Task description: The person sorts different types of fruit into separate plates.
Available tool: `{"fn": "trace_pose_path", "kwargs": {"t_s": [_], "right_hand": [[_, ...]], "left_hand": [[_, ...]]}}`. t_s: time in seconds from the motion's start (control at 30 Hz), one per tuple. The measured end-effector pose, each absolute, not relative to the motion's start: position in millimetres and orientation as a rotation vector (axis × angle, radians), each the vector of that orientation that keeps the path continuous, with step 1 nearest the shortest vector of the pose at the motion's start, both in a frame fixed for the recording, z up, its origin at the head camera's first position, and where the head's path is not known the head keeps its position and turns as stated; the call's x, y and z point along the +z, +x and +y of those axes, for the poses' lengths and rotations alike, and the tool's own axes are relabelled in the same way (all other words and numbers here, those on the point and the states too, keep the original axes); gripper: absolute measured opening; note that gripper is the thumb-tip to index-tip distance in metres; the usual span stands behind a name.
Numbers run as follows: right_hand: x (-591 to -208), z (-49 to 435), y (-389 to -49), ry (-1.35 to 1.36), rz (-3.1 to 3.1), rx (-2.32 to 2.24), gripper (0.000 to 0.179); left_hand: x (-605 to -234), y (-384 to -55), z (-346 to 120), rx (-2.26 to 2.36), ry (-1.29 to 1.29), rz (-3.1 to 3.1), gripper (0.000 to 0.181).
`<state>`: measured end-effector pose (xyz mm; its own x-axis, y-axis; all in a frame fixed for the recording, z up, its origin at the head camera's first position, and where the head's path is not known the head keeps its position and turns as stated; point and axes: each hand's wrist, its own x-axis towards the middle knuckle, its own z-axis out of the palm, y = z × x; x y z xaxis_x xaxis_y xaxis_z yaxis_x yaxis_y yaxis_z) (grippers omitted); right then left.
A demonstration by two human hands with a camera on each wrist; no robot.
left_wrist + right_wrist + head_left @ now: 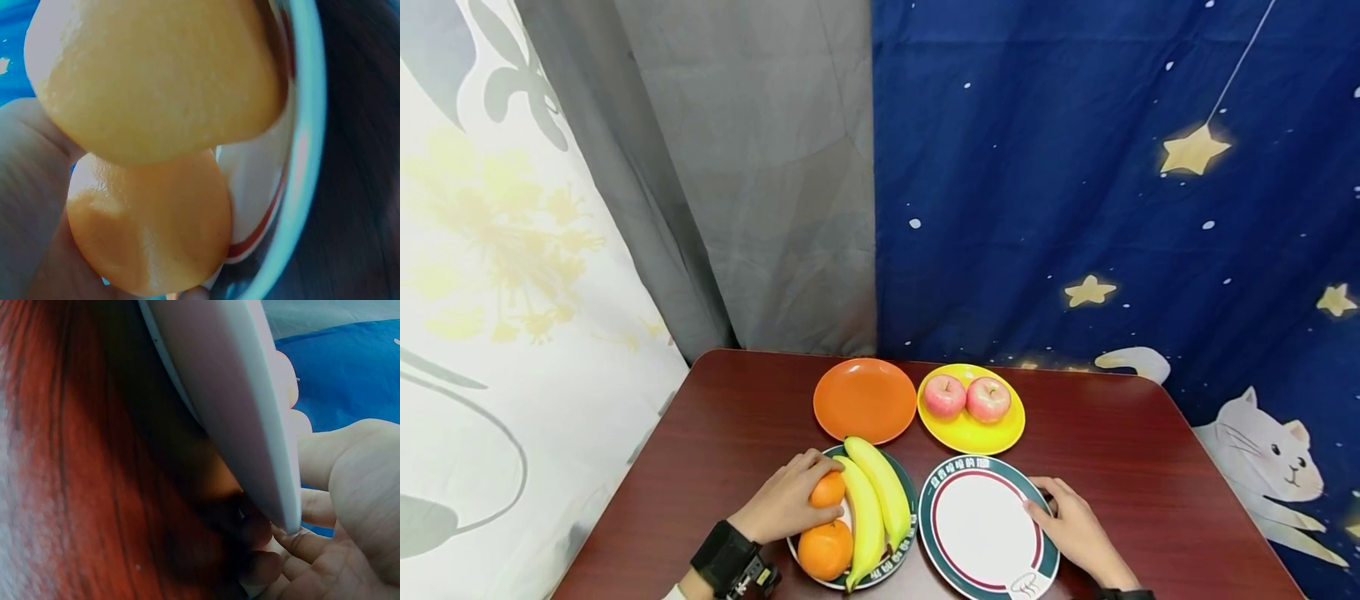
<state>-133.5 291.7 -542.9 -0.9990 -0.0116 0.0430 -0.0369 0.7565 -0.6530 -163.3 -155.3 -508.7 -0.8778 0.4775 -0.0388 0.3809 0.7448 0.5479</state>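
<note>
Closest in are two black straps (724,557), one round each of my wrists, and just past them my two hands. My left hand (790,502) grasps one piece of fruit, the farther orange (827,489), with thumb and fingers curled about it. I count two oranges in all; the nearer orange (825,552) sits just beside it, on my side. Both are over the left green-rimmed plate (911,496), along with two bananas (889,493) lying side by side to their right. Whether the one I grip is clear of the plate, I cannot tell.

My right hand (1081,532) pinches the right edge of the right green-rimmed plate (985,529), thumb over the rim; this plate lies just beside its twin.

That makes four plates on the one bench (700,475), since two more stand behind: one orange plate (865,402) and, just right of it, one yellow plate (973,435) bearing two apples (945,396). Behind the bench hangs one blue curtain (1037,167) with three big yellow stars and one cat.
</note>
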Motion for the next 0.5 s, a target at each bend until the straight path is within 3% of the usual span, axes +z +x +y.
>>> {"fn": "trace_pose_path", "kwargs": {"t_s": [0.33,0.5], "right_hand": [[-544,293,-136,0.049,-2.912,1.09,0.029],[-542,293,-136,0.048,-2.892,1.128,0.029]], "left_hand": [[-505,-170,-159,0.96,0.676,2.716,0.048],[-482,-179,-158,1.043,0.739,2.806,0.044]]}}
